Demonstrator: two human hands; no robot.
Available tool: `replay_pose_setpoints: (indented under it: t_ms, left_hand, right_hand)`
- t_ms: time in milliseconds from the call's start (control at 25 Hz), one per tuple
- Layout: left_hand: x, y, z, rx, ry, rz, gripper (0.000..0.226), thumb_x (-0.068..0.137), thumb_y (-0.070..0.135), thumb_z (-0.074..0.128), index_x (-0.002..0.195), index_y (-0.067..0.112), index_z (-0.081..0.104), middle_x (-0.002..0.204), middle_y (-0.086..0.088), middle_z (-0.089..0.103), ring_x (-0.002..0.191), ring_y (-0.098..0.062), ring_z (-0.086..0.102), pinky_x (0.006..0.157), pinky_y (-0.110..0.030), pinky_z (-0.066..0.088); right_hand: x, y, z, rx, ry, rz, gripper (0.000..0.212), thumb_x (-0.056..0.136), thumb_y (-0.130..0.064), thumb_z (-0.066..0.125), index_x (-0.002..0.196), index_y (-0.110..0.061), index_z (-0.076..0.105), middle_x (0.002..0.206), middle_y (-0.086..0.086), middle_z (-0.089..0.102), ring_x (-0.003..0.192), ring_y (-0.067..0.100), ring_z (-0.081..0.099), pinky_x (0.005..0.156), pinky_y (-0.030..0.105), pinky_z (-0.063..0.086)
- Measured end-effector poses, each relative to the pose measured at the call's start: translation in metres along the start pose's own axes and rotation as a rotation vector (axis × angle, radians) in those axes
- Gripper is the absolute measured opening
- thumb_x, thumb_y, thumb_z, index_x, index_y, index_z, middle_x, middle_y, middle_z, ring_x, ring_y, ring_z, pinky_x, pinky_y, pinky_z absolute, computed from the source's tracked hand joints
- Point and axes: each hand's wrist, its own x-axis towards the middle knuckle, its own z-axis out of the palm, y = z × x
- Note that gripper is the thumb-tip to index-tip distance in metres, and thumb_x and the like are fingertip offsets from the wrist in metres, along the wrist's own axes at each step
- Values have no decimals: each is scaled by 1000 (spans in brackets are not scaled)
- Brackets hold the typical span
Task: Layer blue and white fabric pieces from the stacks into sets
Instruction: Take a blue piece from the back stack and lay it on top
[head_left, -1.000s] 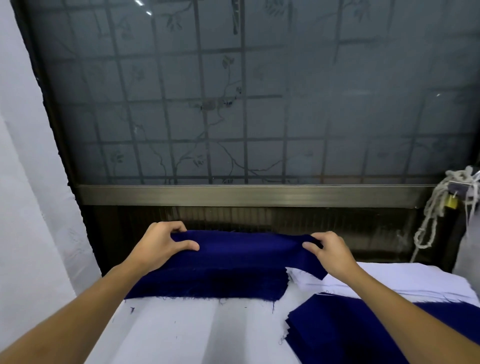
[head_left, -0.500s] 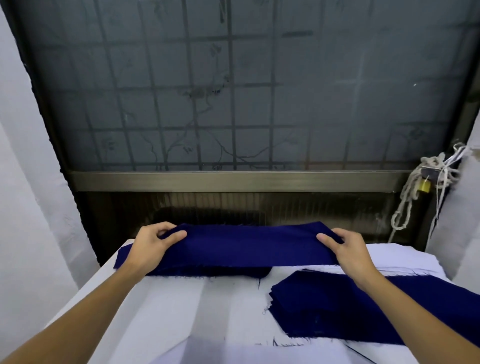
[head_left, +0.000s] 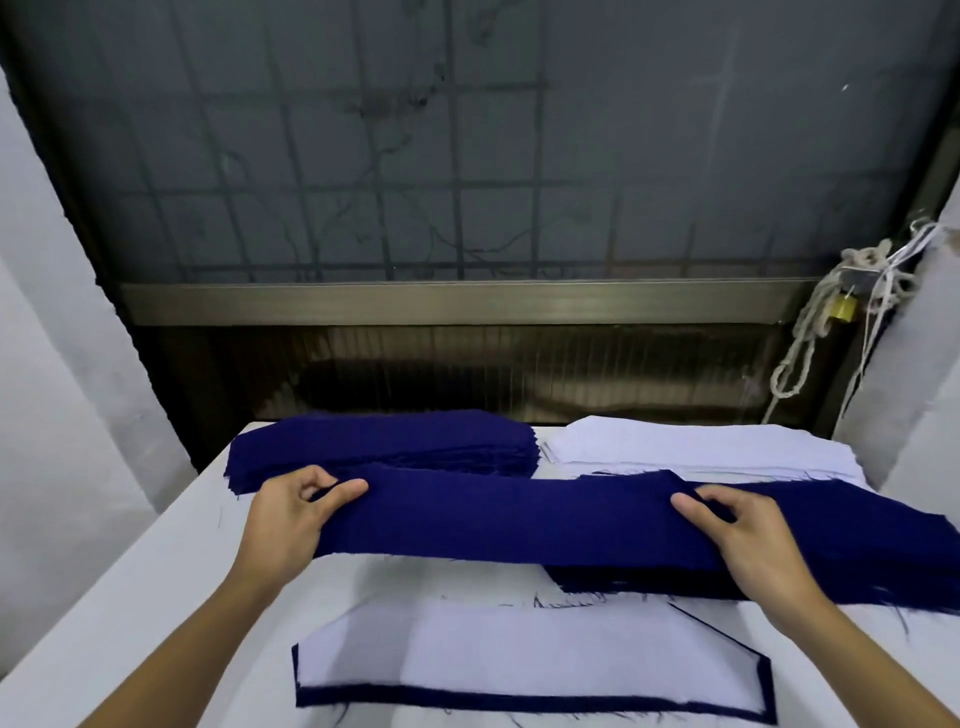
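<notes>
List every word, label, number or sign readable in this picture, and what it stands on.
No readable text anywhere.
The blue fabric piece gripped by the left hand and right hand is plain, as are the blue stack and white stack.
The yellow padlock on the right is too small to show any marking.

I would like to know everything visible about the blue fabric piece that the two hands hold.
The held blue piece is a long, dark navy strip of woven-looking cloth with a frayed lower edge. It stretches sideways, nearly flat, between the hands. The left hand pinches its left end; the right hand grips its right end, thumb on top. Its right part overlaps the near blue stack, and the far blue stack lies behind it.
</notes>
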Motion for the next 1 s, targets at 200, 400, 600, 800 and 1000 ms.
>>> replay_pose_setpoints:
  t_ms: [200,400,600,800,1000]
  left_hand:
    - [-37,-27,-1,31,-83,-85,29,86,44,75,73,18,73,73,1,76,69,-15,72,68,-35,57]
    - [-72,-50,3,137,-112,-93,21,90,34,75,70,32,76,75,12,76,72,-1,69,63,-14,48]
    - [-94,-61,15,387,44,-137,21,85,58,72,71,42,69,75,23,71,78,0,64,63,-28,47]
    - [-100,-64,23,550,107,-91,32,84,71,60,71,42,61,70,22,66,64,-1,59,53,-24,40]
    - [-99,-63,22,580,122,-47,41,84,74,53,68,36,57,56,21,59,56,-1,56,50,-23,38]
  right_hand:
    - [-30,24,-2,-8,-23,92,14,87,-34,73,86,-21,80,92,-8,78,88,9,74,81,27,58]
    - [-60,47,3,-51,39,184,2,87,-27,76,86,-28,78,89,-19,76,86,2,71,75,17,53]
    - [-81,54,5,-304,123,152,13,88,-35,75,90,-48,72,93,-28,71,90,-1,65,68,18,49]
    - [-88,56,9,-322,188,64,22,90,-29,74,92,-49,67,90,-11,69,83,1,63,68,25,49]
    - [-90,57,9,-478,217,-8,29,90,-14,73,91,-41,65,89,-19,63,88,6,59,63,23,46]
